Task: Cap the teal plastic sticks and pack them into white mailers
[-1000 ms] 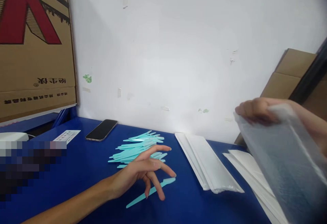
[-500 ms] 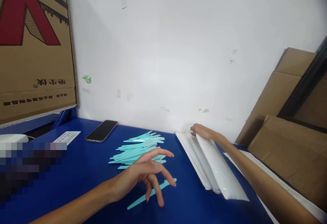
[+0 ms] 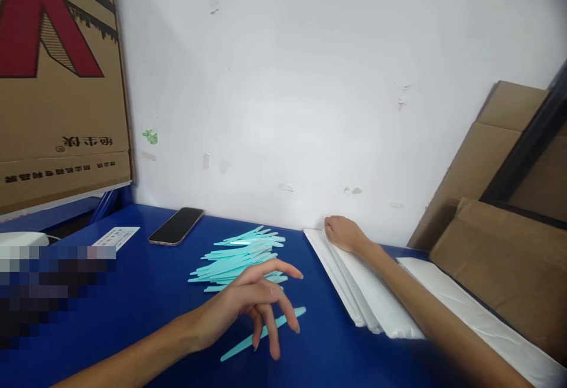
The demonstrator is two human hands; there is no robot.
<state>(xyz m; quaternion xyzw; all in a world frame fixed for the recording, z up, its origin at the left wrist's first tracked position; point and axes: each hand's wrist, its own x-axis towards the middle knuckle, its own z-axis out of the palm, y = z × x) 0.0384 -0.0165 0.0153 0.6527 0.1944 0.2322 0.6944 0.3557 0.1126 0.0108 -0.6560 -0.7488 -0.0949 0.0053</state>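
My left hand hovers with its fingers apart, holding nothing, over a single light-blue flat stick on the blue table. Behind it lies a loose pile of similar light-blue sticks, partly covered by that hand. My right hand is closed at the far end of several overlapping white padded packets. Its fingers are curled under and hidden, so what they hold cannot be made out. My right forearm crosses over the packets.
A black phone and a white printed card lie at the left of the blue table. A large cardboard box stands upper left. At right are more white packets and brown cardboard.
My right hand has shifted slightly left and its fingers have curled down, while the forearm has swung left over the packets. The top packet lies lower. My left hand has barely moved.
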